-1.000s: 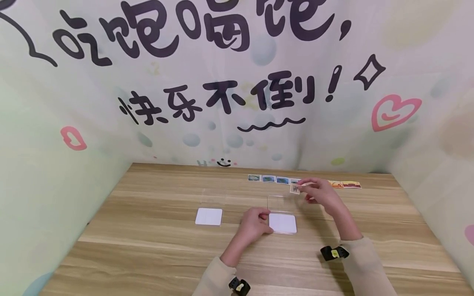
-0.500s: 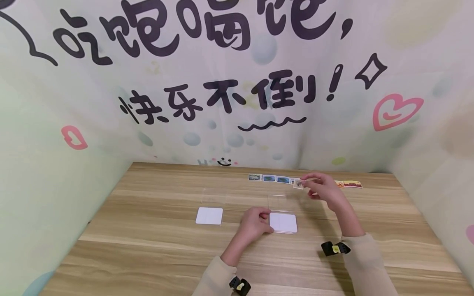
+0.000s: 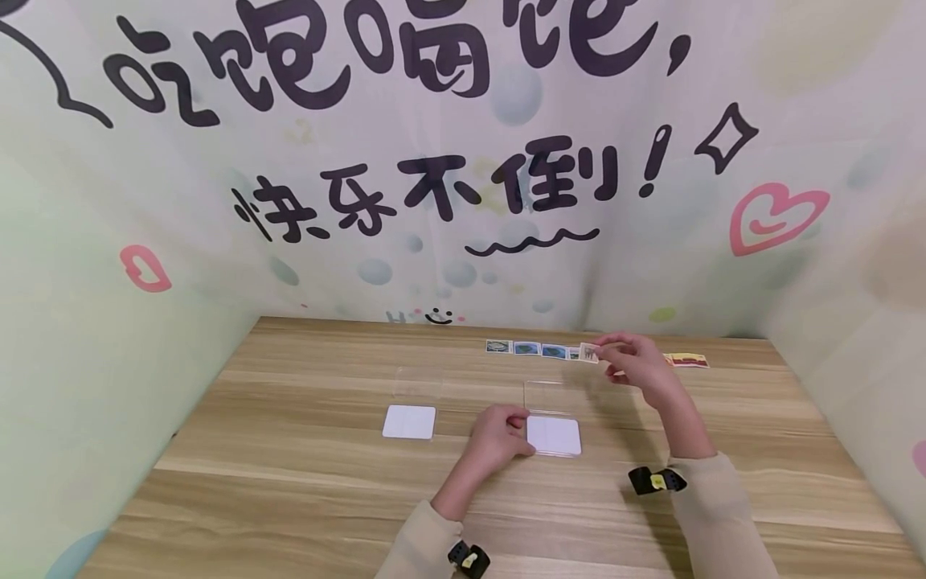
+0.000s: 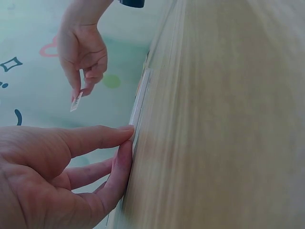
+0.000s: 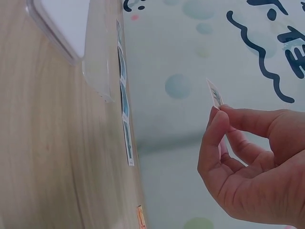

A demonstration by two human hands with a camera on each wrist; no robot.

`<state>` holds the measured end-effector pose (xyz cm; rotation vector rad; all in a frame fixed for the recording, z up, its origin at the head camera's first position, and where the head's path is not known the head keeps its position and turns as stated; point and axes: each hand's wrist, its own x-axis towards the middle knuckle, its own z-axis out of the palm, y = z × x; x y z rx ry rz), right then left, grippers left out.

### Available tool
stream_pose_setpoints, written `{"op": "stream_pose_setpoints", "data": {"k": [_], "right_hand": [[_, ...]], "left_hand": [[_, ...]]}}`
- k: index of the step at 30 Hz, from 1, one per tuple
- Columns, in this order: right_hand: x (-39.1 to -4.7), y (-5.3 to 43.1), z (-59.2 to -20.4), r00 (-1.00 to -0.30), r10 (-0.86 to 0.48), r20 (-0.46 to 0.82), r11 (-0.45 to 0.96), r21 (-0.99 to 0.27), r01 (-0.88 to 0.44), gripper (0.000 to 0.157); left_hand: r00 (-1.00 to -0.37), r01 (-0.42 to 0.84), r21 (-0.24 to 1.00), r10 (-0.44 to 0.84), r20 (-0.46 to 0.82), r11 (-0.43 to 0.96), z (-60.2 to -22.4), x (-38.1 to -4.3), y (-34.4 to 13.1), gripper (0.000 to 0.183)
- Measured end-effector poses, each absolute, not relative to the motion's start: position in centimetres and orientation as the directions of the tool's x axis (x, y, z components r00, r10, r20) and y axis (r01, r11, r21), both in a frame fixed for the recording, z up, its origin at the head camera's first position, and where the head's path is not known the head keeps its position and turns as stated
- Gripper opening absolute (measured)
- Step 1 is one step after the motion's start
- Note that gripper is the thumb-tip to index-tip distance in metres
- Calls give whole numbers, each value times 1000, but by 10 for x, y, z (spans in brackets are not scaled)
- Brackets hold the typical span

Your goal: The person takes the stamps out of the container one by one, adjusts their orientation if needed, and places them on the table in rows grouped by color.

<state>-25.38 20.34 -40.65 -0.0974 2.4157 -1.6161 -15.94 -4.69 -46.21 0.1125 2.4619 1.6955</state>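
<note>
My right hand (image 3: pixel 637 368) pinches a small postage stamp (image 3: pixel 589 353) between thumb and fingertips. In the right wrist view, the stamp (image 5: pixel 215 94) stands up from the fingertips, raised off the table. My left hand (image 3: pixel 495 438) holds the left edge of a clear plastic case (image 3: pixel 553 455) with a white card inside; its transparent lid (image 3: pixel 546 396) lies opened towards the back. In the left wrist view, the thumb and fingers of the left hand (image 4: pixel 62 167) meet at the case's edge.
A row of stamps (image 3: pixel 526 349) lies along the table's back edge, partly hidden behind my right hand. More stamps (image 3: pixel 687 361), yellow and red, lie to its right. Another clear case with a white card (image 3: pixel 408 422) lies at the left. A printed cloth wall stands behind.
My right hand has moved slightly right and away from me, carrying the stamp in front of the row. My left hand stays at the case.
</note>
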Motion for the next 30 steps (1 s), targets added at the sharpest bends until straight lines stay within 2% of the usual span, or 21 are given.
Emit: {"op": "stream_pose_setpoints", "data": {"k": [30], "right_hand": [[-259, 220, -403, -984, -146, -100, 362, -931, 41, 42]], "left_hand": [[-985, -34, 930, 143, -93, 366, -462, -160, -47, 47]]}}
